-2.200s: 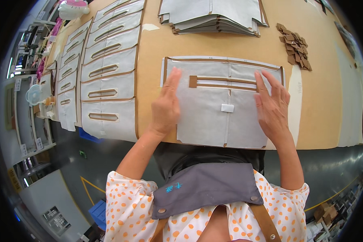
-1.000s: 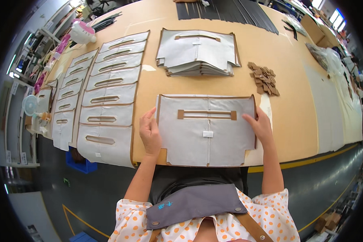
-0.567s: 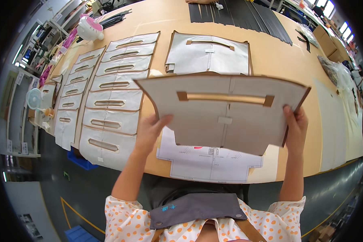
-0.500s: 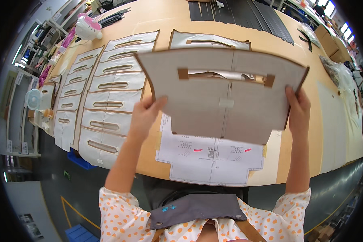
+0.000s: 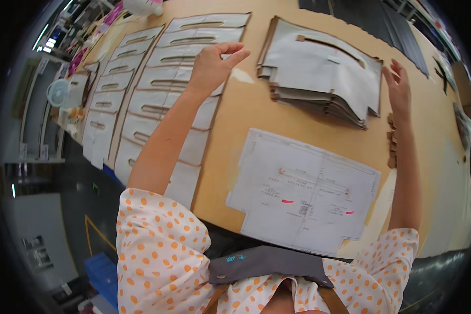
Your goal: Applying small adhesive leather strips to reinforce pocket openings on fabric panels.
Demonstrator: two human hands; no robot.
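Observation:
A stack of pale, brown-edged cut panels (image 5: 319, 57) lies on the far part of the table, its layers sagging at the near edge. The top panel has a long slot with brown ends. Just off the stack's right edge is my right hand (image 5: 397, 86), empty, fingers apart. My left hand (image 5: 212, 68) hovers left of the stack, over overlapping rows of slotted panels (image 5: 165, 97); its thumb and forefinger are stretched out with a gap between them and nothing held. Nearer me lies a white printed template sheet (image 5: 303, 193) with notched lower corners and red marks.
Small brown pieces (image 5: 392, 141) lie beside my right forearm. Dark strips (image 5: 371, 21) lie at the far right of the table. A second row of slotted panels (image 5: 107, 94), a small pale blue fan (image 5: 57, 92) and a white-and-pink object (image 5: 141, 6) are to the left.
The panel I held up in both hands has been let go and now appears to lie on the stack. Both hands have moved farther away and apart from it; the view has shifted.

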